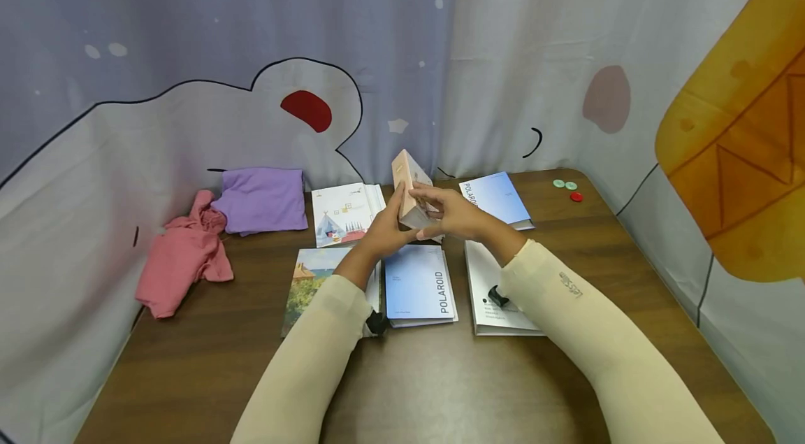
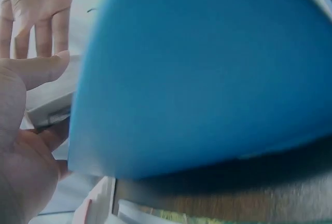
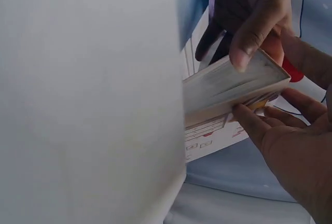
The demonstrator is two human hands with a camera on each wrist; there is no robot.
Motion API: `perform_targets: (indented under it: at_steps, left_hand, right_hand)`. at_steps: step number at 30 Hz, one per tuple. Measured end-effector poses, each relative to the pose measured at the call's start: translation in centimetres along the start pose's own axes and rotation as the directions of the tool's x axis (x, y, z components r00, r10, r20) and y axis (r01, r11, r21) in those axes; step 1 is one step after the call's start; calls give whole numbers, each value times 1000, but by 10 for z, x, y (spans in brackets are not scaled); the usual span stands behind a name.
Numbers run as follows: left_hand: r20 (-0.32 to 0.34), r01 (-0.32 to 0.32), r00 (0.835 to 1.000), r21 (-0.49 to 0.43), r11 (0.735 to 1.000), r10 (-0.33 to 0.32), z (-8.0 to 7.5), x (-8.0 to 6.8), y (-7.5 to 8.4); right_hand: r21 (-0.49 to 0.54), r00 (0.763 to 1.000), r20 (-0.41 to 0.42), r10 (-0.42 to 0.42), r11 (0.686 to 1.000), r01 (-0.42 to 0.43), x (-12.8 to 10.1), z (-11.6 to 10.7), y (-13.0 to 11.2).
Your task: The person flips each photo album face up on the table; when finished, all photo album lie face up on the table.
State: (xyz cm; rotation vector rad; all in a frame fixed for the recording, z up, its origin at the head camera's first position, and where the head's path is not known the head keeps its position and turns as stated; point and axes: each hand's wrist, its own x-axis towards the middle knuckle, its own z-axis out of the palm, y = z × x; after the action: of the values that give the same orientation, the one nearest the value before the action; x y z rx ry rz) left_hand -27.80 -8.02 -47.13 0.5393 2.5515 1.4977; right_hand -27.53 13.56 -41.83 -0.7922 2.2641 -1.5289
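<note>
Left hand point(image 1: 385, 231), right hand point(image 1: 454, 215) grip peach book point(image 1: 410, 191); tilted above table point(image 1: 440, 388)

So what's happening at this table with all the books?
A person in cream sleeves holds a pinkish book up off the brown table with both hands: the left hand supports it from below and the right hand grips its side. Around it lie several other books, among them a blue Polaroid book just below the hands. A pink cloth and a purple cloth sit at the far left, and three small buttons at the far right.
</note>
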Motion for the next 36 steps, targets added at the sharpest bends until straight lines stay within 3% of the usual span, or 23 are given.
perform_targets:
  at_steps: [7,10,16,27,36]
  left_hand:
    - [-65,-27,997,40,999,30,-4,3,-5]
    - [-77,4,997,82,997,2,-3,4,-4]
    - [-33,77,997,153,985,-73,-2,3,-3]
    - [-9,103,995,207,973,-104,-11,2,3]
    - [-2,30,1000,299,954,-31,-12,-1,4]
  right_hand:
    - [-130,989,96,113,986,-100,1,0,4]
    - [-174,982,118,148,977,-126,-1,-3,4]
    - [-215,973,127,194,963,-164,-6,-6,3]
    - [-250,963,133,233,948,-195,-5,-10,9]
    - [-240,965,111,238,949,-206,-12,-17,13]
